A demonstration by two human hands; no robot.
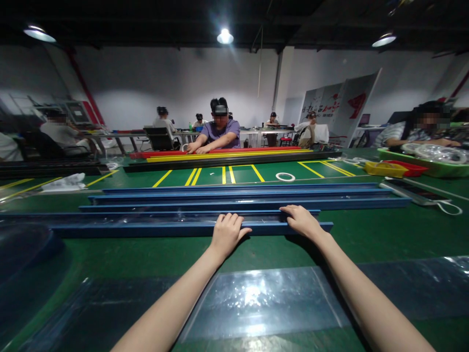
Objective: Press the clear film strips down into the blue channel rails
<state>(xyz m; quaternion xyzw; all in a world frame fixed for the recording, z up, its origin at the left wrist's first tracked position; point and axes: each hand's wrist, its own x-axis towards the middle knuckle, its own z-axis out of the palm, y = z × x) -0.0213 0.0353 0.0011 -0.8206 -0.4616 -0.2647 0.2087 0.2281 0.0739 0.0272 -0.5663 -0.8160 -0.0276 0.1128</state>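
A long blue plastic channel (139, 230) lies crosswise on the green table before me, with clear film (146, 217) along its trough. My left hand (227, 235) is curled over the channel's front wall, fingers inside the trough and thumb pointing right along the top edge. Near the right end, my right hand (301, 221) grips the same channel, its fingertips reaching towards the back wall. The undersides of the fingers are hidden. Just beyond lie more blue channels (249, 203), parallel to this one. Between my forearms and beneath them stretches a wide strip of clear plastic film (256, 305).
A roll of tape (285, 177) lies beyond the channels, among yellow tape lines. At right are a phone (417, 189) with a cable, a yellow tray (384, 168) and a green basket (432, 168). Across the table a person (222, 132) handles red and yellow channels (227, 155).
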